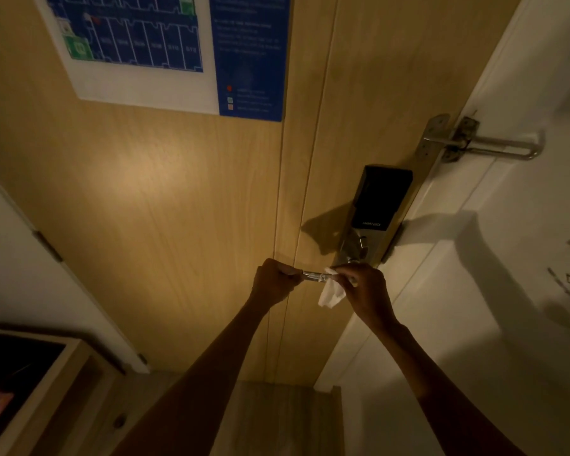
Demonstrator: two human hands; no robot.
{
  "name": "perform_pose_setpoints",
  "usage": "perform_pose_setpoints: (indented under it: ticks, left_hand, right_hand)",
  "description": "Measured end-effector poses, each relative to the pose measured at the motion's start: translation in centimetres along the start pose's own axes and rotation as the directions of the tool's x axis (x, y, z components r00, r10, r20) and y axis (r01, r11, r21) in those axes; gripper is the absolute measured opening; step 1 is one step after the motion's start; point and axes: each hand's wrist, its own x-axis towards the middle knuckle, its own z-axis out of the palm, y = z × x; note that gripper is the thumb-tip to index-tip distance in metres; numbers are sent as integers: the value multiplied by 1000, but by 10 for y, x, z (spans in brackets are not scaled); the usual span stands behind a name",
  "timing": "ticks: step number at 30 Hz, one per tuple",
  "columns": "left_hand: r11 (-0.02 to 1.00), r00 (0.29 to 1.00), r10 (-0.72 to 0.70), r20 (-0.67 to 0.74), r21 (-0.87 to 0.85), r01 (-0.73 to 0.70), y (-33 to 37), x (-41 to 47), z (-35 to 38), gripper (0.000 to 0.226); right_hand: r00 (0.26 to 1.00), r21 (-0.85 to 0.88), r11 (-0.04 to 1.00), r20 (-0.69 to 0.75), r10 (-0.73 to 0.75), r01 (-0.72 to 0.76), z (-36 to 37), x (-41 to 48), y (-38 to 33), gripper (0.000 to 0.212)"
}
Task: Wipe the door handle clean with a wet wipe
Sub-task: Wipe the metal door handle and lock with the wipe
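Note:
A metal lever door handle [315,275] sticks out to the left from a smart lock [377,205] on a wooden door [165,192]. My left hand [275,281] is closed around the free end of the handle. My right hand [364,286] grips a white wet wipe [331,296], pressed around the handle near the lock plate. A loose corner of the wipe hangs below the handle. Only a short shiny stretch of the handle shows between my two hands.
A swing-bar door guard [484,144] is fixed above the lock, reaching onto the white frame and wall [494,291] at the right. A blue evacuation plan [165,51] hangs on the door. A wooden cabinet [40,390] stands at the lower left.

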Motion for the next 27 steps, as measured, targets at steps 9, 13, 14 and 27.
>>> perform_pose_setpoints:
  ticks: [9, 13, 14, 27]
  left_hand:
    - [1000, 997, 24, 67, -2, -24, -1, 7, -5, 15]
    - [999, 998, 35, 47, -11, -35, -2, 7, -3, 15]
    - [999, 998, 35, 49, -11, -34, -3, 7, -3, 15]
    - [998, 998, 58, 28, 15, -59, -5, 8, -1, 14]
  right_hand:
    - [985, -306, 938, 110, -135, 163, 23, 2, -21, 34]
    - [989, -335, 931, 81, -121, 142, 26, -1, -19, 37]
    - [991, -321, 938, 75, -114, 132, 25, 1, -19, 32]
    - [986, -368, 915, 73, -151, 167, 20, 5, -23, 23]
